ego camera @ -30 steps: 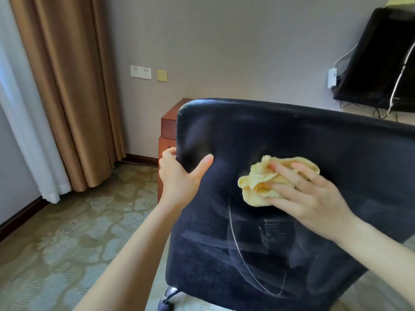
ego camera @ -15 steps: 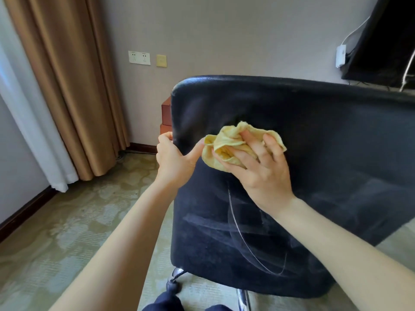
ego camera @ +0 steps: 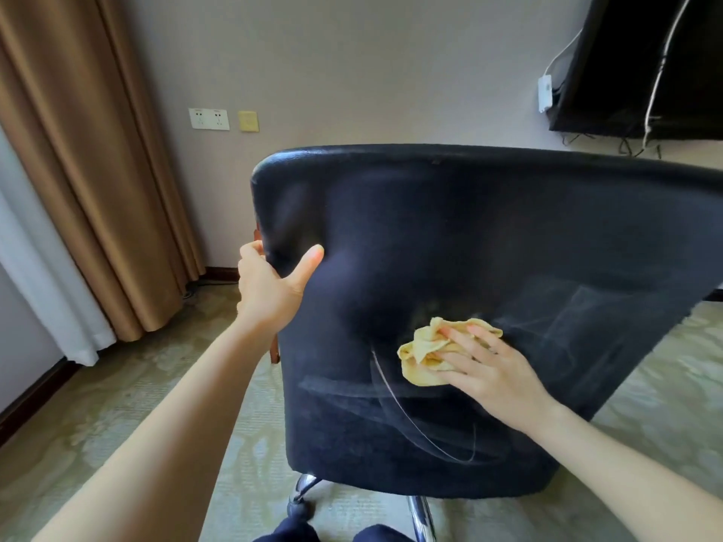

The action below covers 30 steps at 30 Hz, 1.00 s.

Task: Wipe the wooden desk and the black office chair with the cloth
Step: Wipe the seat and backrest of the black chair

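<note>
We see the black chair from behind, its back streaked. Our left hand grips its left edge, thumb on the near face. Our right hand, fingers straight, presses the yellow cloth against the lower middle.

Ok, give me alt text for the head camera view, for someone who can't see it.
A person's right hand presses a crumpled yellow cloth against the back of a black office chair, while the left hand grips the backrest's left edge. Brown curtains hang on the left.
</note>
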Available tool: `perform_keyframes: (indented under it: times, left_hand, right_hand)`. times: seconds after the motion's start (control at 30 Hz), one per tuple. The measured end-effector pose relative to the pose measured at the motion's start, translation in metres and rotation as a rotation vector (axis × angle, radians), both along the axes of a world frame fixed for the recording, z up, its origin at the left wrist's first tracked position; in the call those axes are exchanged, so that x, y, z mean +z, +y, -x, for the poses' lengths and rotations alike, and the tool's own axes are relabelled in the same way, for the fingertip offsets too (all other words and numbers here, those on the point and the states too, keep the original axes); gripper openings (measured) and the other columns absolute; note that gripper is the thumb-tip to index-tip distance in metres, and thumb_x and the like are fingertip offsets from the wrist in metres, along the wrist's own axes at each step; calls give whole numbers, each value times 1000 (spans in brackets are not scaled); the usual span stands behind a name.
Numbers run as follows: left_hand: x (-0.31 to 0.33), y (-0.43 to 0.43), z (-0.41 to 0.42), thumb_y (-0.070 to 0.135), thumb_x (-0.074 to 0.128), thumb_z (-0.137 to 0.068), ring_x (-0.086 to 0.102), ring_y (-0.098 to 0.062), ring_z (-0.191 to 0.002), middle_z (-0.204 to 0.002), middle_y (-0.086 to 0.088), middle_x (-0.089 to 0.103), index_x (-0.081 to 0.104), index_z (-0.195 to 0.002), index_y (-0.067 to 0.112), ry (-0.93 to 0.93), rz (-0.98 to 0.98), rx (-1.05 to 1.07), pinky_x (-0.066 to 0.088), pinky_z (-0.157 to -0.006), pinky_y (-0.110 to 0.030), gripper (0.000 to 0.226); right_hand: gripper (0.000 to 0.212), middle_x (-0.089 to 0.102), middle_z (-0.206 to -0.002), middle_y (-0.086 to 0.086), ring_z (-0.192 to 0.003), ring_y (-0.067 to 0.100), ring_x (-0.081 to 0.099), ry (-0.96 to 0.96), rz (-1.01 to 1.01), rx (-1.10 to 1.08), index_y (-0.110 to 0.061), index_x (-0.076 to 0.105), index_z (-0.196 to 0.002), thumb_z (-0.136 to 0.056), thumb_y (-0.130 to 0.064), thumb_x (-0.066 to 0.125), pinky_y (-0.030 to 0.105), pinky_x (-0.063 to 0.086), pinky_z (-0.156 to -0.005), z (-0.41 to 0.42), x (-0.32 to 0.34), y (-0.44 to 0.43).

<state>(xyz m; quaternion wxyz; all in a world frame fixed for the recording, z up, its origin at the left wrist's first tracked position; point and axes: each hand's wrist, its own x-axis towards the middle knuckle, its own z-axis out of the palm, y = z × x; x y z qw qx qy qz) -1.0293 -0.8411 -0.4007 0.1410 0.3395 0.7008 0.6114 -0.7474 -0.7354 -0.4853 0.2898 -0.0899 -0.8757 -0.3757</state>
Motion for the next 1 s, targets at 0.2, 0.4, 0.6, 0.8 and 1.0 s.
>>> perform_keyframes:
  times: [0.2, 0.4, 0.6, 0.8, 1.0]
  left_hand:
    - [-3, -2, -4, 54, 69, -76, 53, -20, -111, -128, -6, 49, 37, -131, 14, 38, -53, 36, 45, -99, -41, 76]
    - [-1, -4, -16, 47, 68, -81, 47, -12, -103, -129, -5, 43, 36, -134, 12, 57, -99, 62, 39, -87, -26, 71]
    - [2, -4, -15, 48, 67, -82, 48, -14, -107, -131, -6, 43, 35, -135, 12, 67, -80, 61, 40, -87, -28, 72]
    - [3, -1, -18, 48, 65, -83, 48, -18, -113, -134, -6, 41, 32, -137, 14, 36, -69, 77, 45, -99, -36, 72]
    - [4, -2, -17, 48, 65, -83, 49, -15, -108, -128, -5, 44, 35, -133, 13, 83, -59, 84, 42, -92, -30, 68]
  right_hand:
    - [43, 71, -101, 7, -114, 31, 47, 244, -82, -155, -25, 59, -125, -93, 2, 46, 43, 28, -108, -41, 37, 11]
    - [39, 66, -109, 9, -113, 34, 45, 454, -195, -88, -24, 52, -127, -94, -2, 55, 47, 34, -103, -15, 106, 0]
    - [38, 49, -123, -1, -122, 32, 41, 607, -227, 25, -27, 57, -125, -97, -3, 51, 45, 28, -108, 47, 133, -16]
    - [38, 69, -112, -1, -124, 28, 44, 403, -177, 32, -24, 72, -108, -98, -3, 42, 44, 27, -109, 71, 83, -14]
    - [37, 68, -113, -3, -126, 25, 44, 235, -61, 48, -25, 72, -108, -96, -3, 45, 42, 33, -107, 56, 24, -8]
